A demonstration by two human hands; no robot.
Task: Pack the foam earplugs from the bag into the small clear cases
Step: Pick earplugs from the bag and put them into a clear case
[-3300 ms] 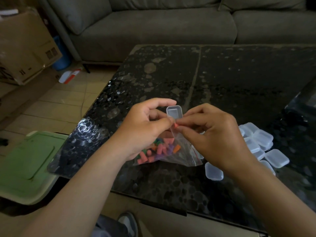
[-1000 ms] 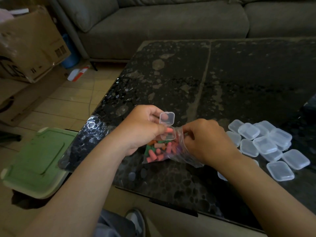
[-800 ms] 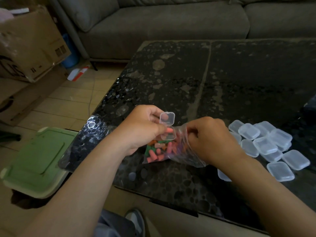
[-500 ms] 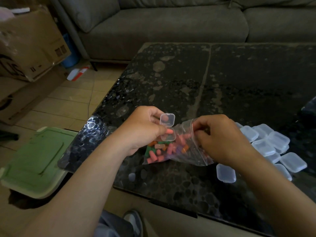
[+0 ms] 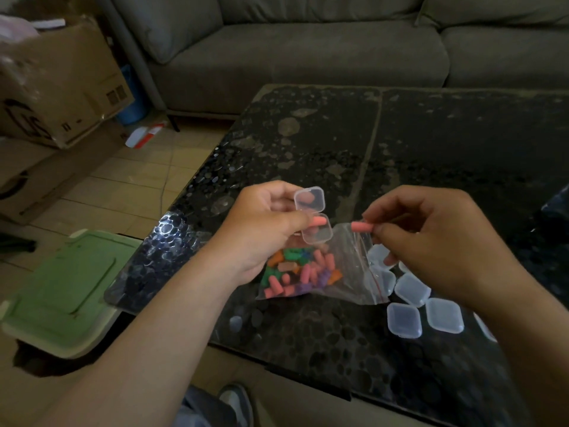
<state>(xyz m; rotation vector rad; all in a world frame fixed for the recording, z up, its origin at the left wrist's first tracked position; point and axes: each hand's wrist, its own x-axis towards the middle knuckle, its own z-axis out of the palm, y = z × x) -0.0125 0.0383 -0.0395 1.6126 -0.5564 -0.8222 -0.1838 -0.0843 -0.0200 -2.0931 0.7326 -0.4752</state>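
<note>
My left hand [image 5: 261,229] holds a small clear case [image 5: 317,232] with its lid [image 5: 309,199] flipped up; a pink earplug [image 5: 318,222] lies across its rim under my thumb. My right hand [image 5: 437,245] pinches another pink foam earplug [image 5: 361,226] just right of the case, above the bag's mouth. The clear zip bag [image 5: 348,269] lies on the table below both hands, with several pink, orange, green and purple earplugs [image 5: 295,272] in it. Several shut clear cases [image 5: 412,303] lie to the right, partly hidden by my right arm.
The dark patterned glass table [image 5: 400,143] stretches back toward a grey sofa [image 5: 308,50]. On the floor at left sit a green lidded bin [image 5: 61,288] and a cardboard box [image 5: 58,84]. My shoe [image 5: 234,402] shows below the table's front edge.
My right hand has come out of the bag holding a pink earplug and lifted it beside the open case. My left hand keeps the case in the same place.
</note>
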